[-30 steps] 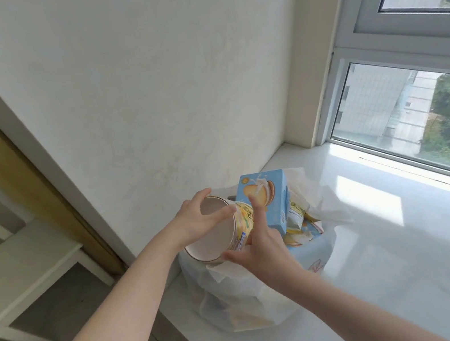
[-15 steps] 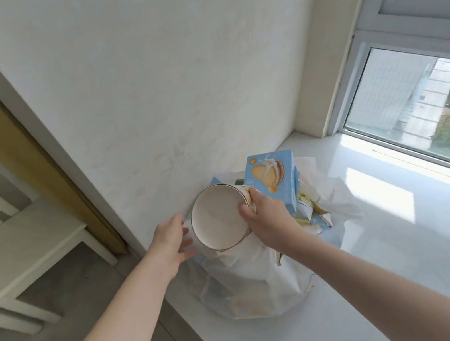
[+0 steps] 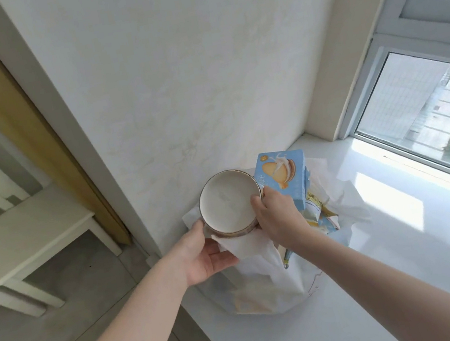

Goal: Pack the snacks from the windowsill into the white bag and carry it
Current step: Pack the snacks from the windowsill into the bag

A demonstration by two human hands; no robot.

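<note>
windowsill (image 3: 401,274) shows one bag (image 3: 267,280), one tub (image 3: 229,202), one box (image 3: 281,174).

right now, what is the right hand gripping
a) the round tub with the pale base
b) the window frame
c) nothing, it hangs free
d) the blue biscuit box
A: the right hand curls its fingers over the right edge of the round tub, whose pale base faces the camera above the white bag. The blue box stands in the bag just behind that hand.
</note>
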